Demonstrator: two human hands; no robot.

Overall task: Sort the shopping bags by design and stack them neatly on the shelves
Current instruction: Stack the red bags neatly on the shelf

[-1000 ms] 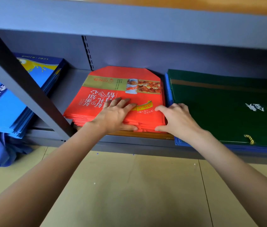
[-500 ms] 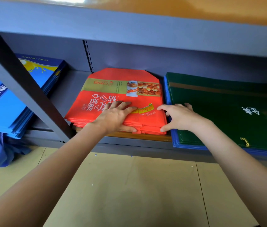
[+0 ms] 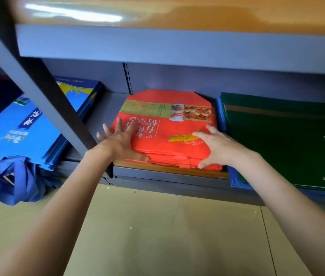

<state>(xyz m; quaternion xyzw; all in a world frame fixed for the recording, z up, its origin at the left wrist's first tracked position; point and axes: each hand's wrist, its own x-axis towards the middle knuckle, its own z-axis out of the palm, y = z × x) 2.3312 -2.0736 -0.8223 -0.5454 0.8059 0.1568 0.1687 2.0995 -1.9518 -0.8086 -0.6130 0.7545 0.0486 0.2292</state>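
A stack of flat red shopping bags with a food picture lies in the middle of the low grey shelf. My left hand lies with spread straight fingers on the stack's front left corner, thumb along its front edge. My right hand rests on the front right corner, fingers on top and thumb pressed to the front edge. A stack of blue bags sits to the left, its dark blue handles hanging over the shelf edge. A stack of dark green bags lies to the right on blue ones.
A slanted grey shelf post crosses in front of the blue stack. The upper shelf overhangs close above the bags. A strip of wooden board shows under the red stack. Beige floor lies below.
My left hand slid from the middle of the red stack to its left front corner and spread its fingers. My right hand shifted to the right front corner. The view moved closer and lower.
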